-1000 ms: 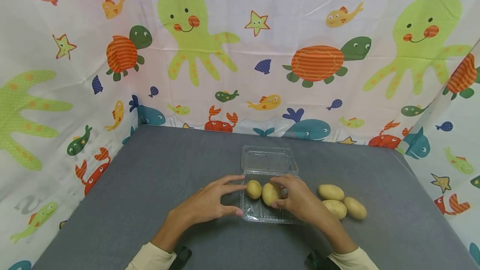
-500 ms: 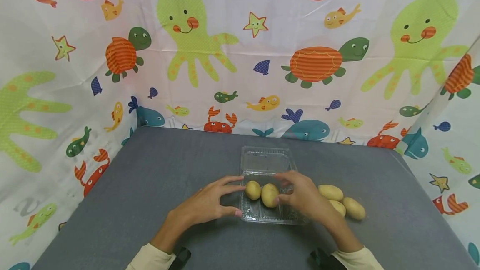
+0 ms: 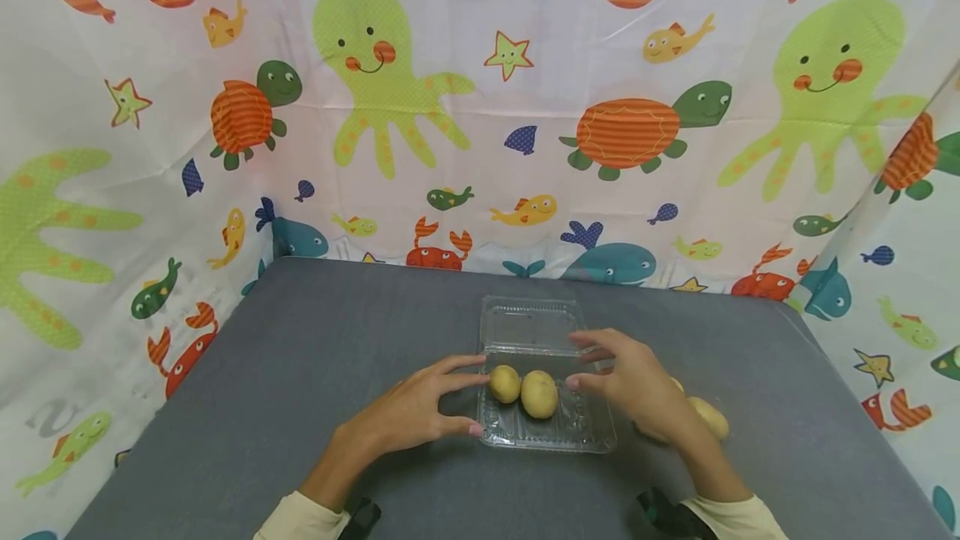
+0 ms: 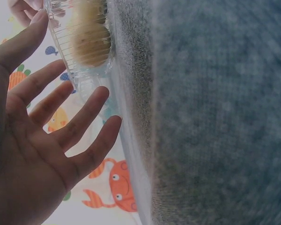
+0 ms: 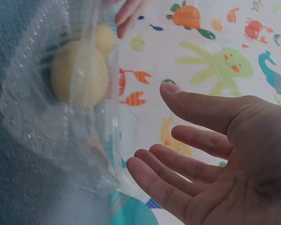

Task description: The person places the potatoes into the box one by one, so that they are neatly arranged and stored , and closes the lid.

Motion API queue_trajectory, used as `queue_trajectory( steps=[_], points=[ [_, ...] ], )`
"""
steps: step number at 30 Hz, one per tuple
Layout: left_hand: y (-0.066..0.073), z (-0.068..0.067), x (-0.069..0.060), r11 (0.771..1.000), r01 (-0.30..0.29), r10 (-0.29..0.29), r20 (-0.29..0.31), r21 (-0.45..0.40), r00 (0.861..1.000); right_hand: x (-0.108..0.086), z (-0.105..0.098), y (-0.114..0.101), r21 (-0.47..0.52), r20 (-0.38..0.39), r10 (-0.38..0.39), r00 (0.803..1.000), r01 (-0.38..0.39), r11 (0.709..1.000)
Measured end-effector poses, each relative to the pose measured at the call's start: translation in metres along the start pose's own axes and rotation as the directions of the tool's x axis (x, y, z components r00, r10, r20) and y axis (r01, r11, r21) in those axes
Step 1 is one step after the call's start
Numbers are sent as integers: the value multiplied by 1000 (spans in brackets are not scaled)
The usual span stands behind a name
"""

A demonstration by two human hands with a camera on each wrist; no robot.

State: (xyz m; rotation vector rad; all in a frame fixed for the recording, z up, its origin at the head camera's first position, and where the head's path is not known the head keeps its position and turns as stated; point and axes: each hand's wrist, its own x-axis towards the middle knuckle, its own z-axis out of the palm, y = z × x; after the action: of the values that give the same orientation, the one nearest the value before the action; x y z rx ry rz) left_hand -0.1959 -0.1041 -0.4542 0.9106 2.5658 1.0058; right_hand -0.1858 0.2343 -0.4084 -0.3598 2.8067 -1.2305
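Note:
Two potatoes, a smaller one (image 3: 505,384) and a larger one (image 3: 539,395), lie side by side in the left part of a clear plastic clamshell container (image 3: 585,433), whose lid (image 3: 531,325) is folded back away from me. My left hand (image 3: 420,407) is at the container's left edge, fingers spread and thumb at the near corner; the left wrist view shows its thumb tip by the rim. Over the container's right side hovers my right hand (image 3: 637,382), fingers loosely extended and holding nothing, apart from the potatoes in the right wrist view.
More potatoes (image 3: 708,417) lie on the table to the right of the container, partly hidden behind my right hand and forearm. The grey tabletop (image 3: 337,315) ends at a patterned curtain (image 3: 450,65) at the back and sides.
My right hand has let go of the larger potato, leaving it in the container, and has moved right towards the loose potatoes. The left hand has stayed at the container's edge.

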Motion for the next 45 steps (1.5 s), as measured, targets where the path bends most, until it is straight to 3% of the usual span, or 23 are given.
queue_trajectory(
  steps=[14,22,30,45],
  points=[
    [0,1,0,1000,-8,8,-9,1,1000,-5,-30,6,-63,-69,1,998,-6,998],
    [0,0,0,1000,-8,8,-8,-4,1000,-5,-45,18,-41,-86,13,996,-16,999],
    [-1,1,0,1000,-10,10,-10,4,1000,-7,-61,35,-45,-53,48,997,-51,998],
    [0,1,0,1000,-11,10,-4,0,1000,-11,-77,48,-51,45,113,993,-111,993]
  ],
)
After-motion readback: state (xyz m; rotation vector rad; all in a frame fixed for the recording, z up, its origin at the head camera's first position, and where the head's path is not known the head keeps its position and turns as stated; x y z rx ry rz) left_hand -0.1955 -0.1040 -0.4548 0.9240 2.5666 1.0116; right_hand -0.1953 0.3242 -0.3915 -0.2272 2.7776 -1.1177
